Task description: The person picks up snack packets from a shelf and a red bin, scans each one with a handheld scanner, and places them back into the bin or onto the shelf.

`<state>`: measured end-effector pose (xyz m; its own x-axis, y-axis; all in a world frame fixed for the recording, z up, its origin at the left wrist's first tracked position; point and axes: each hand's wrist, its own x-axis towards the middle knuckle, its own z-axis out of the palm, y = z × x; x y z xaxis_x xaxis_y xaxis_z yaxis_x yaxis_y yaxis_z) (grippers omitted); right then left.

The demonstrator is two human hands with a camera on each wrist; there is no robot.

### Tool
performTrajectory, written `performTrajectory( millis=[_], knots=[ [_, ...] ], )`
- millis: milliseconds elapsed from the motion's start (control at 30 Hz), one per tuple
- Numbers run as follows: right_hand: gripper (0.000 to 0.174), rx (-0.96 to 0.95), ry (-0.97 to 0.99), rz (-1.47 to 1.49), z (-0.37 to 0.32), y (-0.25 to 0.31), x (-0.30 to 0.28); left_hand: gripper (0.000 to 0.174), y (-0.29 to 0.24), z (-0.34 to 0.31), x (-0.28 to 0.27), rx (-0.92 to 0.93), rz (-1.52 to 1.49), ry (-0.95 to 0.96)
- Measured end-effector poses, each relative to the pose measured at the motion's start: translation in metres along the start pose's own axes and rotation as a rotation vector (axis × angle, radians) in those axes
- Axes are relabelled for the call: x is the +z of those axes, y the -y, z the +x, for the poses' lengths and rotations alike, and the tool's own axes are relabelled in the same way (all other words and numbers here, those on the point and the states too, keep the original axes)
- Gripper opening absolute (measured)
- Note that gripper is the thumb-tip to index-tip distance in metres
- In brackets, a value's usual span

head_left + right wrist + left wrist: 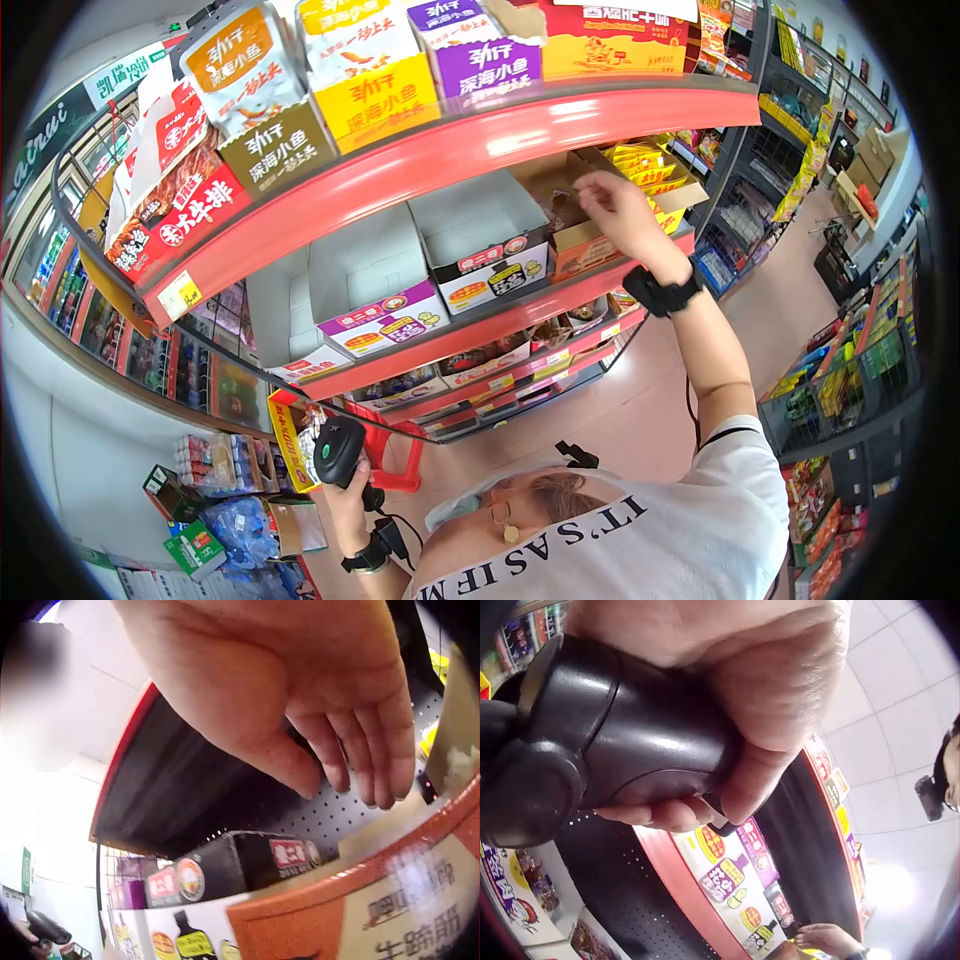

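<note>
My left hand (347,500) grips the handle of a black barcode scanner (338,448), low at the left in the head view. In the left wrist view its fingers wrap round the scanner (660,727). The right hand (622,214) hovers over an orange cardboard display box (582,254) on the middle shelf. Its fingers reach down loosely over the box's front rim, with nothing between them in the right wrist view. Beside that box stand a black-and-white box (500,283) and a purple-and-white box (392,325), both bare inside. Yellow packets (640,160) fill the box to the right.
Above runs a red-edged shelf (450,145) carrying several snack boxes, its edge over the right arm. Lower shelves (490,365) hold more packets. A red stool (400,455) stands on the floor near the scanner. Drink packs (225,462) are stacked at the left.
</note>
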<state>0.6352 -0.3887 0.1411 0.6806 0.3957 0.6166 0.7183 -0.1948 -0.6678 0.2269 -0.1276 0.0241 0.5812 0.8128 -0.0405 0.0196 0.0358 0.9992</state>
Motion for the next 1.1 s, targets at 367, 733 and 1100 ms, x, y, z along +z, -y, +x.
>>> performTrajectory(
  millis=[367, 733, 1100],
  knots=[
    [0.029, 0.319, 0.648, -0.551, 0.042, -0.055, 0.030, 0.034, -0.001, -0.036, 0.035, -0.031, 0.028, 0.058],
    [0.005, 0.189, -0.009, -0.016, 0.025, -0.050, 0.016, 0.028, 0.007, -0.055, 0.044, -0.062, 0.092, 0.021],
    [0.011, -0.124, -0.161, 0.283, -0.053, -0.016, -0.026, 0.028, -0.002, -0.055, 0.072, -0.002, 0.112, 0.129]
  ],
)
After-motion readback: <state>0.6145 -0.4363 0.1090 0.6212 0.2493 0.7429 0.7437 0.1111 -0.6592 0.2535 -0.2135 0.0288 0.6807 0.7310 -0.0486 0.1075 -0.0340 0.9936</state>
